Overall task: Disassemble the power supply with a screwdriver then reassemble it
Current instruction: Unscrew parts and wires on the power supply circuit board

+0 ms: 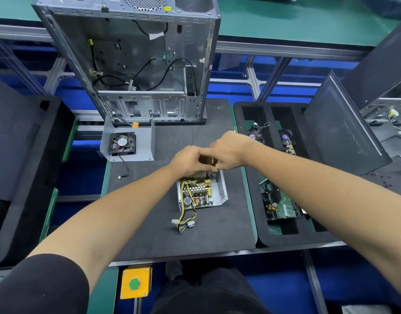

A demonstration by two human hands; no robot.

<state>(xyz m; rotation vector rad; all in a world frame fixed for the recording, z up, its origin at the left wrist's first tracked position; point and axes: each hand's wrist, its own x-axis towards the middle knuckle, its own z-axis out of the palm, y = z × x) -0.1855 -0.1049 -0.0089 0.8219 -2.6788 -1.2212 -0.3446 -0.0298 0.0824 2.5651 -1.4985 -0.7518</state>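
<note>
Open power supply [201, 192] mid-mat, cable bundle [186, 219] trailing near. Both hands at far end: right hand [229, 150] pinches yellow-handled screwdriver [212, 160]; left hand [188, 160] curled, grip unclear. Cover with fan [127, 145] far left, PC case [136, 62] beyond.

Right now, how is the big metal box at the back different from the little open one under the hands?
The case stands upright and tall; the power supply lies low and flat on the mat. The case is mostly hollow, with a few black cables; the power supply is packed with a yellow circuit board and parts. Both hands, left and right, work over the power supply; nothing touches the case. Both are open grey metal shells.
</note>
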